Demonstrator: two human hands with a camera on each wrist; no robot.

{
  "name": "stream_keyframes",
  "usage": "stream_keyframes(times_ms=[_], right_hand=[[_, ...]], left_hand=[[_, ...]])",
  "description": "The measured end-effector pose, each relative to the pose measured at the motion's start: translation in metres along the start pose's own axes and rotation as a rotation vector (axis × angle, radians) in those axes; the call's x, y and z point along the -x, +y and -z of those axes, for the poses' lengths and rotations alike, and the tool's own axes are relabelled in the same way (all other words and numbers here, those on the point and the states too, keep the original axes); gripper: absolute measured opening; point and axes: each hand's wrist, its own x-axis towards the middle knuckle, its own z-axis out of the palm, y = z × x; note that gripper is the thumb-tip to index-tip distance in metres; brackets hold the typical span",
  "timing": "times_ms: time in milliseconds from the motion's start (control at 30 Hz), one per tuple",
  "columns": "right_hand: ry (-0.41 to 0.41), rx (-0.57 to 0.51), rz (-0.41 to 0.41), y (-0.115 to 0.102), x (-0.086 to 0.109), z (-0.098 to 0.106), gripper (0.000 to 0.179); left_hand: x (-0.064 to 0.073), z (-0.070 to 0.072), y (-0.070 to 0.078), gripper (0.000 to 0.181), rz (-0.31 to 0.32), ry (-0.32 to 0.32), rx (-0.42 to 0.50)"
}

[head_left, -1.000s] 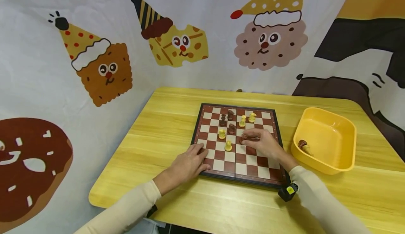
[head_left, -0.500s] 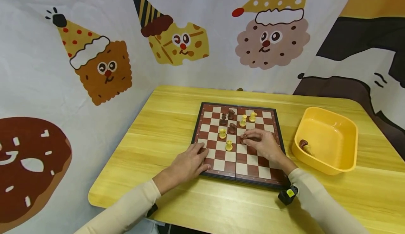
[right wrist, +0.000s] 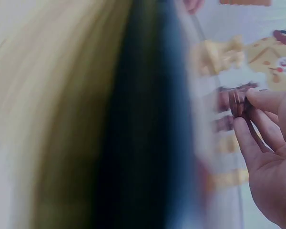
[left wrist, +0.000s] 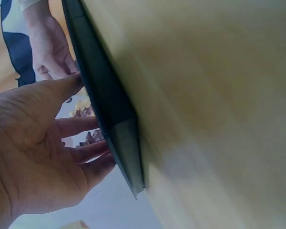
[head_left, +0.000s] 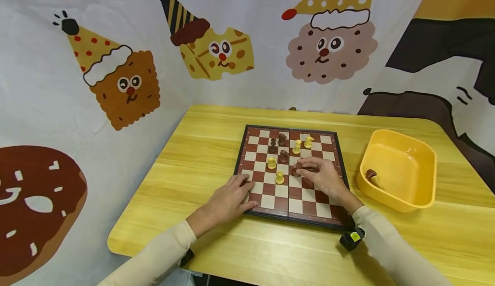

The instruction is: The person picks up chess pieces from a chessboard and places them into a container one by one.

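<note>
Yellow worktop point(head_left: 185, 161) below, our right hand point(head_left: 324, 176) is pinching a dark chess piece point(head_left: 296, 170) near frame centre, our left hand point(head_left: 231, 198) loosely resting on the chessboard point(head_left: 303, 208); by swinging sideways, we could be toppling neighbouring pieces point(head_left: 283, 157).

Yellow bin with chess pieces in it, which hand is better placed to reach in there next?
Probably the right hand: it is nearer the yellow bin, though it must first release the dark piece it pinches. The left hand touches the left side of the chessboard.
</note>
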Motion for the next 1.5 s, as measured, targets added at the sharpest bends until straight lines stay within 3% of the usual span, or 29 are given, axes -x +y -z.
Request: stream_keyframes(times_ms=[167, 367, 633, 1033, 1333, 1500], right_hand=[[0.085, 0.018, 0.069, -0.013, 0.001, 0.011, 0.032], [0.044, 0.029, 0.122, -0.019, -0.003, 0.014, 0.027], [0.019, 0.153, 0.182, -0.020, 0.001, 0.018, 0.018], [0.016, 0.129, 0.162, -0.027, 0.004, 0.030, 0.024], [0.055, 0.172, 0.163, -0.026, 0.009, 0.041, 0.027], [0.119, 0.184, 0.129, -0.025, 0.014, 0.049, 0.029]], left_hand=[[-0.005, 0.003, 0.003, 0.060, 0.020, -0.033, 0.022], [-0.005, 0.006, 0.003, 0.062, 0.055, -0.052, 0.019], [-0.004, 0.005, 0.003, 0.062, 0.027, -0.058, 0.002], [0.002, -0.002, -0.002, 0.061, -0.027, 0.035, -0.009], [0.001, 0.001, 0.002, 0.057, -0.054, 0.024, -0.050], [0.002, -0.001, 0.003, 0.056, -0.035, 0.037, -0.067]])
